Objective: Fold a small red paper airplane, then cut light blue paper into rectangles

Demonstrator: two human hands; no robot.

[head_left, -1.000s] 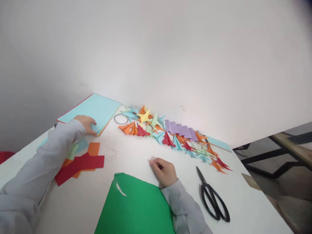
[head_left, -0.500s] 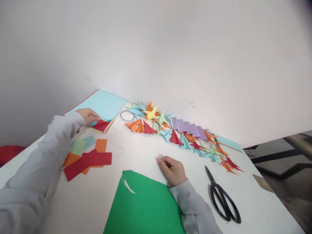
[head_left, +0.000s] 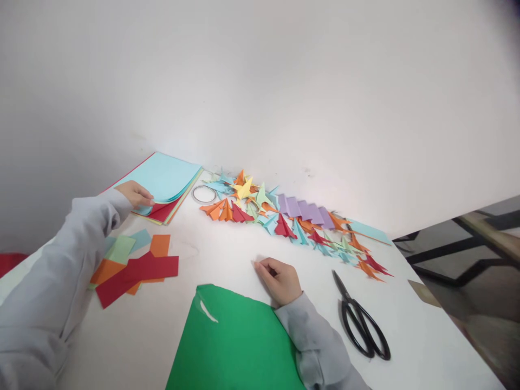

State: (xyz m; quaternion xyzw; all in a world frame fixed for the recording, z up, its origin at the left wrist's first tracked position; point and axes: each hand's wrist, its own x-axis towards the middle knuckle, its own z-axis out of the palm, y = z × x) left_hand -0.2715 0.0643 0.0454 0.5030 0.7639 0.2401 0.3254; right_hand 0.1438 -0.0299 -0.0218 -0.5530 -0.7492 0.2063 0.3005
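My left hand (head_left: pixel 137 195) pinches the near corner of the light blue paper sheets (head_left: pixel 166 173) on a stack at the back left. The sheets curl up there, and a red sheet (head_left: pixel 159 210) shows beneath. My right hand (head_left: pixel 282 280) rests on the table with its fingers curled in and nothing visible in them. Under that forearm lies a green sheet (head_left: pixel 235 341) with a white torn slit near its far left corner. Black-handled scissors (head_left: pixel 361 319) lie to the right of my right hand, their tips pointing away from me.
Loose paper rectangles in red (head_left: pixel 138 273), orange and green lie below my left hand. Along the wall runs a heap of folded paper pieces (head_left: pixel 284 225). A roll of tape (head_left: pixel 203 194) lies beside the stack. A light blue sheet (head_left: pixel 369 231) sits behind the heap's right end.
The whole view has shifted a little, so everything sits further left. My left hand still pinches the lifted corner, whose curl looks slightly different. My right hand keeps its pose.
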